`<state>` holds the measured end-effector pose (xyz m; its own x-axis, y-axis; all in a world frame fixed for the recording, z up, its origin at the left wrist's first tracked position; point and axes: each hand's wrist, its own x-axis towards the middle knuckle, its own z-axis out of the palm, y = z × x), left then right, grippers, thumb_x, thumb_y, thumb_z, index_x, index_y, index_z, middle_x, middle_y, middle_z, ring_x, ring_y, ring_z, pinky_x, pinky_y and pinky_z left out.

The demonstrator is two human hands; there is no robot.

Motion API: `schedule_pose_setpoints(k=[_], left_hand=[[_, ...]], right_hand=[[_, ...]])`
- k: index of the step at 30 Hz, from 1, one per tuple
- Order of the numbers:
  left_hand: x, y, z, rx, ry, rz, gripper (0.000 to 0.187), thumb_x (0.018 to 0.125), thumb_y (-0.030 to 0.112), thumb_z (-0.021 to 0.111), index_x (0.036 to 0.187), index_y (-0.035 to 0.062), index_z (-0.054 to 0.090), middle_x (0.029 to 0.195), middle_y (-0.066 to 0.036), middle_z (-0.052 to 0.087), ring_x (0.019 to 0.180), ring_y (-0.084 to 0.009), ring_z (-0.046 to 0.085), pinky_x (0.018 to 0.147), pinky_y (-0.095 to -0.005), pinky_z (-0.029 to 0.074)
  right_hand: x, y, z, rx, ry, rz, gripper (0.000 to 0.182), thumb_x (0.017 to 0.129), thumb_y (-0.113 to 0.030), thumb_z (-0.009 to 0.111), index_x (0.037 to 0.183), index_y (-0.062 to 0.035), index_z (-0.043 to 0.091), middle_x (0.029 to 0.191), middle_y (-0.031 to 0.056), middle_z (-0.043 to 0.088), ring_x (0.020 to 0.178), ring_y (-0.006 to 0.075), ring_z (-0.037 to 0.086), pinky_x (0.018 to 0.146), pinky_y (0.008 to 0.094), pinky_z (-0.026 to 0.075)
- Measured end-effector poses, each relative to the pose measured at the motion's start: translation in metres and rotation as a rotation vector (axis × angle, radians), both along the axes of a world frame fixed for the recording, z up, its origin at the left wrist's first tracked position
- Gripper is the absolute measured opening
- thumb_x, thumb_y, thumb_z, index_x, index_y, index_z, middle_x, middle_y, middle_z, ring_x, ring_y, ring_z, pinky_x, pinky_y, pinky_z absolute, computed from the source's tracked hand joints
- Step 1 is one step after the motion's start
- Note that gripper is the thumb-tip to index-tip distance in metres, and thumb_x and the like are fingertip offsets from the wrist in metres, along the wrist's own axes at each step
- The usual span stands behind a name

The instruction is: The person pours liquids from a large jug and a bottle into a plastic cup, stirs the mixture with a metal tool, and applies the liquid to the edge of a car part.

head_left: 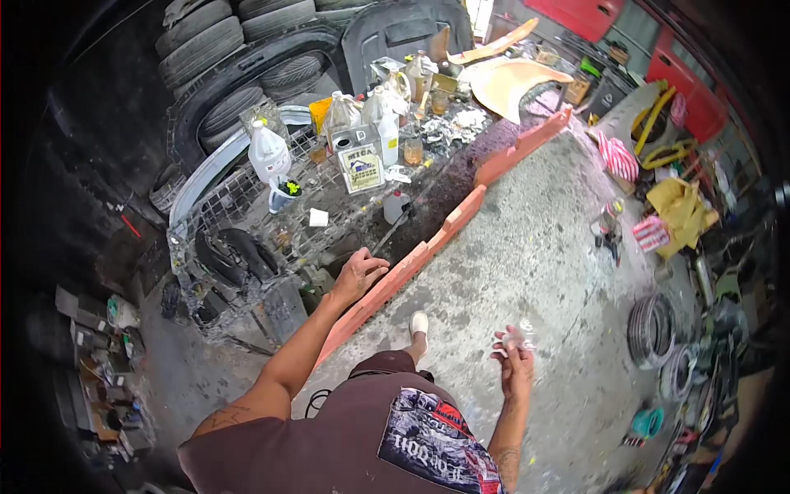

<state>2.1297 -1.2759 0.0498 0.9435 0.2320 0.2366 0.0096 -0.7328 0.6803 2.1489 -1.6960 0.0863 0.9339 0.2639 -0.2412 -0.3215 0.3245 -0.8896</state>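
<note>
A long, narrow reddish-pink panel (436, 239) stretches diagonally from near my body toward the far right, along the front of the cluttered metal-grid table. Beside its near part is my left hand (359, 277), with fingers apart and slightly bent and nothing in them; whether it touches the panel I cannot tell. Out to the right, over the concrete floor, my right hand (513, 359) has its fingers closed on a small clear and white item (517, 336), perhaps crumpled plastic.
On the grid table (206, 216) stand a white jug (268, 151), a metal can (360, 160), a white cup (318, 217) and several bottles. Tires (200, 51) are stacked behind. More tires (651, 331) and a striped bag (615, 156) lie on the right.
</note>
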Motion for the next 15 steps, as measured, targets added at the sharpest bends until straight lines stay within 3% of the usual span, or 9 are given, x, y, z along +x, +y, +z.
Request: schedule_pose_setpoints(k=[1, 5, 8, 9, 10, 12, 14, 15], left_hand=[[0.02, -0.007, 0.002, -0.102, -0.004, -0.009, 0.021, 0.09, 0.019, 0.073, 0.104, 0.0041, 0.076, 0.083, -0.01, 0.059, 0.073, -0.0212, 0.057, 0.067, -0.0361, 0.045], [0.117, -0.047, -0.009, -0.267, -0.137, 0.005, 0.019, 0.092, 0.019, 0.07, 0.102, 0.0035, 0.075, 0.074, -0.011, 0.059, 0.069, -0.0224, 0.057, 0.065, -0.0378, 0.045], [0.194, -0.096, -0.01, -0.361, -0.137, -0.081, 0.02, 0.093, 0.018, 0.068, 0.104, 0.0031, 0.075, 0.086, -0.012, 0.068, 0.075, -0.0218, 0.063, 0.068, -0.0347, 0.048], [0.217, -0.112, -0.006, -0.326, -0.178, -0.112, 0.021, 0.094, 0.016, 0.069, 0.109, 0.0021, 0.074, 0.081, -0.007, 0.066, 0.073, -0.0135, 0.061, 0.065, -0.0336, 0.05], [0.238, -0.129, -0.003, -0.323, -0.164, -0.111, 0.021, 0.094, 0.016, 0.069, 0.109, 0.0021, 0.074, 0.081, -0.007, 0.066, 0.073, -0.0135, 0.061, 0.065, -0.0336, 0.05], [0.275, -0.155, 0.009, -0.686, -0.043, -0.127, 0.023, 0.097, 0.015, 0.066, 0.113, -0.0009, 0.071, 0.089, -0.005, 0.071, 0.077, -0.0115, 0.065, 0.07, -0.0297, 0.054], [0.306, -0.167, 0.023, -0.81, 0.081, -0.192, 0.025, 0.099, 0.013, 0.062, 0.118, -0.0014, 0.069, 0.096, -0.005, 0.073, 0.077, -0.0108, 0.068, 0.072, -0.0256, 0.055], [0.322, -0.171, 0.027, -1.038, 0.083, -0.268, 0.026, 0.1, 0.013, 0.062, 0.122, 0.0004, 0.067, 0.096, -0.005, 0.073, 0.08, -0.0108, 0.069, 0.072, -0.0264, 0.055]], right_hand=[[0.021, 0.006, -0.007, 0.045, 0.011, 0.046, 0.049, 0.096, -0.02, 0.067, 0.139, -0.0004, 0.053, 0.121, 0.0163, 0.067, 0.094, 0.0165, 0.065, 0.078, 0.0314, 0.054], [0.109, 0.029, -0.023, 0.108, 0.069, 0.187, 0.05, 0.101, -0.027, 0.061, 0.142, -0.0022, 0.049, 0.128, 0.0198, 0.064, 0.106, 0.0233, 0.065, 0.087, 0.0377, 0.055], [0.173, 0.041, -0.009, 0.165, 0.081, 0.244, 0.05, 0.104, -0.03, 0.056, 0.146, -0.004, 0.045, 0.135, 0.0212, 0.06, 0.115, 0.027, 0.063, 0.093, 0.0412, 0.053], [0.195, 0.045, -0.003, 0.153, 0.105, 0.251, 0.049, 0.105, -0.031, 0.053, 0.146, -0.0046, 0.044, 0.139, 0.0209, 0.057, 0.118, 0.0287, 0.062, 0.097, 0.0435, 0.051], [0.216, 0.046, 0.0, 0.158, 0.117, 0.25, 0.049, 0.105, -0.031, 0.053, 0.146, -0.0046, 0.044, 0.139, 0.0209, 0.057, 0.118, 0.0287, 0.062, 0.097, 0.0435, 0.051], [0.26, 0.05, -0.005, 0.127, 0.151, 0.252, 0.05, 0.106, -0.031, 0.052, 0.147, -0.0051, 0.043, 0.141, 0.0189, 0.056, 0.12, 0.0291, 0.06, 0.099, 0.0441, 0.05], [0.299, 0.055, -0.01, 0.102, 0.152, 0.282, 0.056, 0.104, -0.04, 0.053, 0.148, -0.007, 0.041, 0.144, 0.0184, 0.054, 0.125, 0.0318, 0.058, 0.103, 0.0472, 0.048], [0.319, 0.058, -0.013, 0.136, 0.158, 0.271, 0.056, 0.104, -0.04, 0.053, 0.148, -0.0075, 0.042, 0.144, 0.0178, 0.053, 0.126, 0.0318, 0.057, 0.103, 0.048, 0.047]])
